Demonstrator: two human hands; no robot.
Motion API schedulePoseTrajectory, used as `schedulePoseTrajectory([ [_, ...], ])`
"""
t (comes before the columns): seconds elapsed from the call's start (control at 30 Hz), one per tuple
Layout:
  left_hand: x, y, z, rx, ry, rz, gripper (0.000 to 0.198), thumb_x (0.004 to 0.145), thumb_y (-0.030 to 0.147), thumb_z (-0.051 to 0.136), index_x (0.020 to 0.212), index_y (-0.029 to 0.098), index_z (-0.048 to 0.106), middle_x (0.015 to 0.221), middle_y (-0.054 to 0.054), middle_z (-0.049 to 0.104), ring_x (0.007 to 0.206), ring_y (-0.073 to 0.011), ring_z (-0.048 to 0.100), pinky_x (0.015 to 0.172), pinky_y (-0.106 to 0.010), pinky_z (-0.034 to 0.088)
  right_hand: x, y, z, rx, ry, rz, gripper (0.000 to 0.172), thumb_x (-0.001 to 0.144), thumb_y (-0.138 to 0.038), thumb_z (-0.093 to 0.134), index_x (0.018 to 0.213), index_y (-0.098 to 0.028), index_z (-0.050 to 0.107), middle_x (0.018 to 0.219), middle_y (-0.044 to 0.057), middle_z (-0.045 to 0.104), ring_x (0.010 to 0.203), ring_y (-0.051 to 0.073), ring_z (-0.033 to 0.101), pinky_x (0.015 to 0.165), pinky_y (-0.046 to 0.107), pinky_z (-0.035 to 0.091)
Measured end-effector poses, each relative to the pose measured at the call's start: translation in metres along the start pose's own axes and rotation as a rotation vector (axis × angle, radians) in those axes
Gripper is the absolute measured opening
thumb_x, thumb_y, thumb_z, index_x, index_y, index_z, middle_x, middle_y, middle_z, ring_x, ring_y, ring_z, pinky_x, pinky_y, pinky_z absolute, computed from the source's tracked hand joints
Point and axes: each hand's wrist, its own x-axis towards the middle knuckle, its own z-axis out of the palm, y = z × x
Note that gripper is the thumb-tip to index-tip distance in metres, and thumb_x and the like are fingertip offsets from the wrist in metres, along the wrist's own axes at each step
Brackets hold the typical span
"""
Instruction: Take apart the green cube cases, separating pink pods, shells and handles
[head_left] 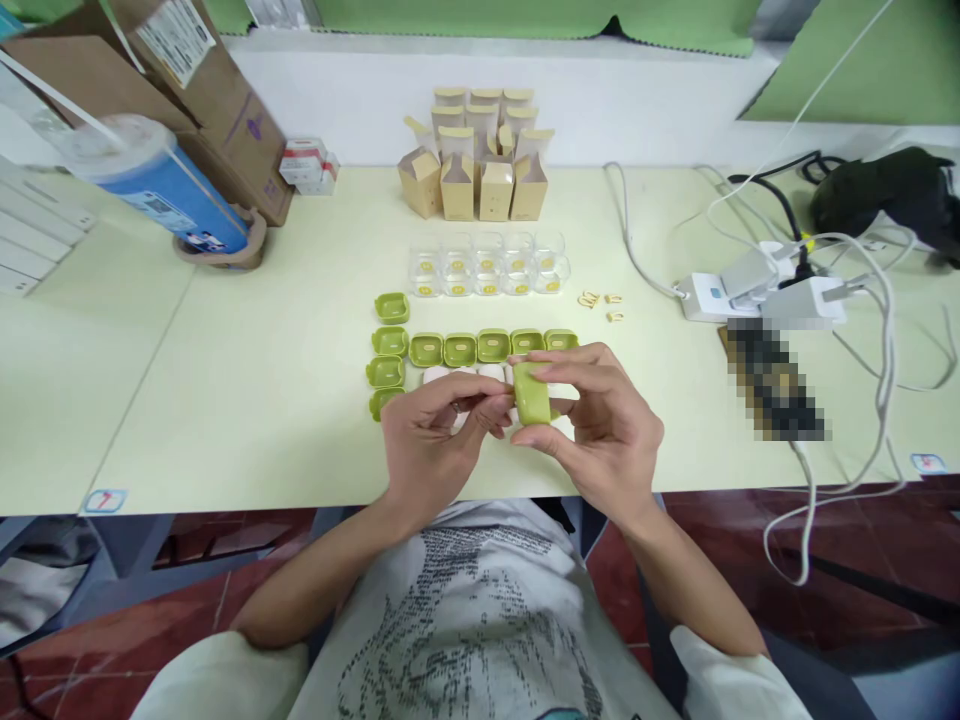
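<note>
My right hand (611, 430) grips a small green plastic case (533, 397) between thumb and fingers, raised over the front of the table. At the left side of that case, my left hand (446, 430) is closed in a pinch; what its fingertips hold is hidden. Behind my hands runs a row of green open cases (460, 350), and several more green cases (385, 372) form a column at the left. White rounded pieces (491, 372) show partly behind my fingers.
Clear plastic containers with yellow stickers (487, 265) stand in rows beyond the cases. Farther back are open small cardboard boxes (480, 185). Little yellowish loops (589, 299) lie to the right. A power strip (709, 298) with cables is at right, a blue-white tub (176, 190) at left.
</note>
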Motion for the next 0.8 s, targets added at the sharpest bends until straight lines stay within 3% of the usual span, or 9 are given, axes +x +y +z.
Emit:
schedulePoseTrajectory([
  [0.17, 0.014, -0.009, -0.009, -0.139, -0.127, -0.121, 0.032, 0.087, 0.044, 0.11, 0.089, 0.023, 0.085, 0.079, 0.001, 0.081, 0.06, -0.0124, 0.075, 0.056, -0.023, 0.066, -0.001, 0.001, 0.0, 0.022, -0.008, -0.053, 0.055, 0.087, -0.03, 0.109, 0.135, -0.042, 0.085, 0.134, 0.007, 0.082, 0.134, 0.035, 0.08, 0.085, 0.05, 0.078],
  [0.27, 0.027, -0.021, -0.016, -0.222, -0.225, -0.157, 0.049, 0.075, 0.054, 0.115, 0.075, 0.022, 0.078, 0.088, -0.003, 0.078, 0.08, -0.0168, 0.08, 0.067, -0.028, 0.07, -0.002, 0.0, 0.002, 0.07, -0.004, 0.006, 0.06, 0.08, -0.04, 0.114, 0.131, -0.037, 0.082, 0.132, 0.007, 0.083, 0.132, 0.035, 0.082, 0.092, 0.051, 0.08],
  [0.37, 0.033, -0.031, -0.021, -0.261, -0.304, -0.199, 0.058, 0.073, 0.053, 0.116, 0.064, 0.02, 0.069, 0.102, -0.007, 0.077, 0.095, -0.0195, 0.08, 0.076, -0.031, 0.072, -0.003, -0.001, 0.005, 0.112, 0.009, 0.042, 0.066, 0.074, -0.045, 0.117, 0.125, -0.034, 0.077, 0.132, 0.007, 0.085, 0.131, 0.033, 0.084, 0.103, 0.051, 0.078],
  [0.43, 0.034, -0.035, -0.022, -0.311, -0.351, -0.258, 0.056, 0.072, 0.046, 0.117, 0.068, 0.02, 0.068, 0.105, -0.006, 0.078, 0.092, -0.0179, 0.08, 0.074, -0.029, 0.071, -0.002, -0.003, 0.005, 0.107, -0.017, 0.007, 0.061, 0.076, -0.043, 0.116, 0.121, -0.034, 0.077, 0.131, 0.006, 0.087, 0.129, 0.031, 0.085, 0.105, 0.049, 0.075],
  [0.5, 0.034, -0.038, -0.022, -0.38, -0.422, -0.331, 0.053, 0.067, 0.043, 0.12, 0.083, 0.022, 0.074, 0.103, -0.004, 0.08, 0.084, -0.017, 0.08, 0.069, -0.027, 0.07, 0.001, -0.006, 0.005, 0.087, -0.061, -0.065, 0.056, 0.078, -0.037, 0.115, 0.12, -0.035, 0.079, 0.132, 0.004, 0.089, 0.128, 0.029, 0.085, 0.108, 0.049, 0.072],
  [0.6, 0.033, -0.041, -0.022, -0.439, -0.517, -0.418, 0.07, 0.058, 0.049, 0.122, 0.107, 0.027, 0.077, 0.095, -0.001, 0.08, 0.074, -0.0187, 0.08, 0.062, -0.027, 0.069, 0.007, -0.01, 0.0, 0.007, -0.112, -0.124, 0.051, 0.079, -0.034, 0.115, 0.119, -0.038, 0.084, 0.129, 0.001, 0.092, 0.131, 0.031, 0.082, 0.116, 0.057, 0.067],
  [0.7, 0.034, -0.042, -0.023, -0.431, -0.492, -0.383, 0.065, 0.062, 0.051, 0.121, 0.102, 0.025, 0.076, 0.099, -0.003, 0.082, 0.071, -0.0187, 0.082, 0.062, -0.026, 0.07, 0.011, -0.014, -0.009, -0.054, -0.129, -0.067, 0.043, 0.081, -0.044, 0.113, 0.117, -0.039, 0.089, 0.127, 0.001, 0.093, 0.129, 0.034, 0.079, 0.113, 0.061, 0.066],
  [0.8, 0.036, -0.041, -0.025, -0.448, -0.473, -0.289, 0.054, 0.066, 0.043, 0.12, 0.099, 0.025, 0.082, 0.104, -0.004, 0.084, 0.071, -0.0176, 0.083, 0.062, -0.026, 0.071, 0.013, -0.015, -0.02, 0.013, -0.107, 0.038, 0.018, 0.102, -0.048, 0.096, 0.116, -0.037, 0.094, 0.129, 0.006, 0.09, 0.125, 0.031, 0.08, 0.105, 0.054, 0.067],
])
